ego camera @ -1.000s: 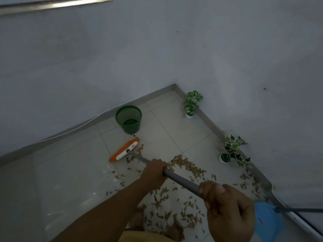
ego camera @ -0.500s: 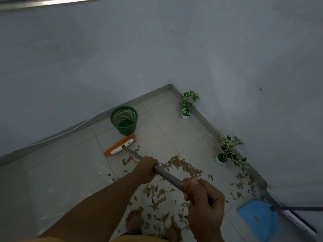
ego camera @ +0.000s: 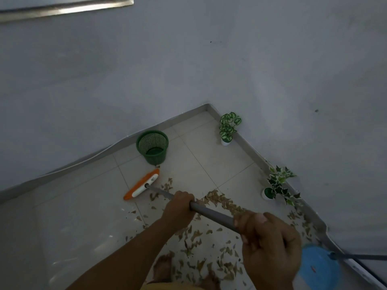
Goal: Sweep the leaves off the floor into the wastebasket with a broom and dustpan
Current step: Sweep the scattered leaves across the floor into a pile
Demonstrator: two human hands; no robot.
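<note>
Fingers of both hands grip the broom (ego camera: 211, 212); green wastebasket (ego camera: 152, 147) upright, contents unclear.

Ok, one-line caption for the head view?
Both hands grip the broom, sweeping leaves near the wastebasket.

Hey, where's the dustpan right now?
In the head view the blue dustpan sits at the lower right on the floor, against the right wall's baseboard, just beyond the right hand and nearer the person than the ivy pot plant.
</note>
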